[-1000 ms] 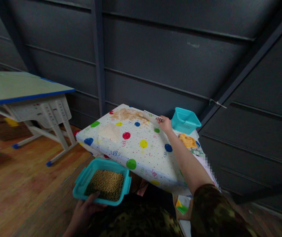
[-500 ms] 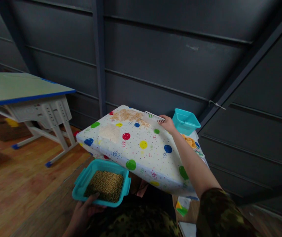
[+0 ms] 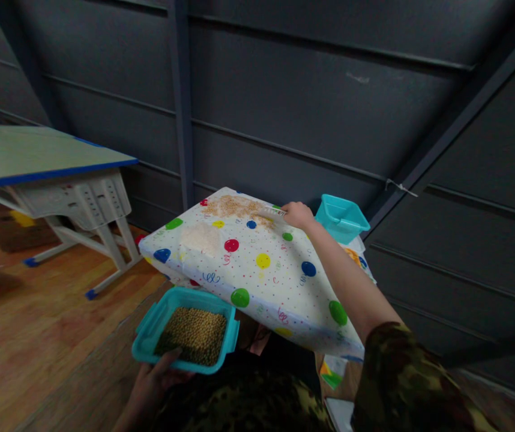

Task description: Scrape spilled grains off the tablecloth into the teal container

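My left hand [image 3: 161, 379] grips the near rim of a teal plastic tub [image 3: 147, 348], thumb over the edge. Inside lies a layer of small round tan beans [image 3: 197, 330] that look like soybeans. Held in front of the table's near edge, the tub is almost level. My right hand [image 3: 298, 215] reaches to the far side of the table, closed round the end of a white slotted plastic tool [image 3: 274, 212], whose full shape is hard to make out. The tool's far end meets a spread of light brown grains [image 3: 234, 207]. Nearer me is a patch of white grains [image 3: 201, 239].
A balloon-print cloth [image 3: 280, 288] covers the table. Another teal tub [image 3: 341, 219] stands at its back right, beside something orange [image 3: 354, 257]. A dark panelled wall [image 3: 307, 108] rises behind. To the left is a green-topped desk [image 3: 36, 153]; a colourful packet [image 3: 333, 371] lies below on the right.
My right hand has moved slightly left with the slotted tool, which has tilted flatter and now reaches the brown grains. My left hand and the tub of beans have stayed nearly still.
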### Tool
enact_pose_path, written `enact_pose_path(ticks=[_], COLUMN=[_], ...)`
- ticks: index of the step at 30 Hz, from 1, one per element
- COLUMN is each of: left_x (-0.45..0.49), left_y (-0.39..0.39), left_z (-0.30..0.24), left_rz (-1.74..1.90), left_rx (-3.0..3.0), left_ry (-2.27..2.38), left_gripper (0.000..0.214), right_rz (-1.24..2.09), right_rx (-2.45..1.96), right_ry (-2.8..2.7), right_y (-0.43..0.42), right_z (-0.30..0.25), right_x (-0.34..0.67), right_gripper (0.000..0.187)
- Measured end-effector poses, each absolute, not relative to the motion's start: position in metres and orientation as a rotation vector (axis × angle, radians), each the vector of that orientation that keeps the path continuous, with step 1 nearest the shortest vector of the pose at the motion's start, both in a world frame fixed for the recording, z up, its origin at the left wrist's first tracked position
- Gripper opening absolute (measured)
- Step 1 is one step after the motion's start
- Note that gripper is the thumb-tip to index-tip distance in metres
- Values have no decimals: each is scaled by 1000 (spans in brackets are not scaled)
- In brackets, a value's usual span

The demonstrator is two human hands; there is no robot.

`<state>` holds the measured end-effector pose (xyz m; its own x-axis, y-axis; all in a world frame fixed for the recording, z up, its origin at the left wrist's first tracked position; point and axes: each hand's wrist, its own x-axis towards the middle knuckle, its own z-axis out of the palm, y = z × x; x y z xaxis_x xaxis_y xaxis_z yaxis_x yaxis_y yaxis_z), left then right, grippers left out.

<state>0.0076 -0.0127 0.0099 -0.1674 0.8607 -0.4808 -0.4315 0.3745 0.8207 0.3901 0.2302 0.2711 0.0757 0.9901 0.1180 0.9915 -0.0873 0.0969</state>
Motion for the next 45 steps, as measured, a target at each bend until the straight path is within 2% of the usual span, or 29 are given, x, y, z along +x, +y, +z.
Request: enact_pose_path(ticks=[6,11,19,33,38,45], left_x=[15,13,10,8,10,11], left_y=[-15,-13,-12,-11,-12,-14], left_z=[16,8,5,3,3,14], left_rz=[1238,1238,1209,1181,1186,1170], left_rx=[417,420,458,451,415,413], left_ry=[1299,1279,1292,1247,1219,1250], left_gripper=[29,33,26,27,35,18], right_rz=[-228,-222,-212,-193,-186,-174], right_rx=[-2331,-2323,-2159,-2070,-2067,-2022], right_ry=[-2143,-2160,-2163,-2284,-2305,-2341], right_y=[226,228,239,222,208,186], right_z=[280,283,274,264,258,253], right_x=[389,393,395,390,390,390], right_gripper=[47,48,52,53,57,56])
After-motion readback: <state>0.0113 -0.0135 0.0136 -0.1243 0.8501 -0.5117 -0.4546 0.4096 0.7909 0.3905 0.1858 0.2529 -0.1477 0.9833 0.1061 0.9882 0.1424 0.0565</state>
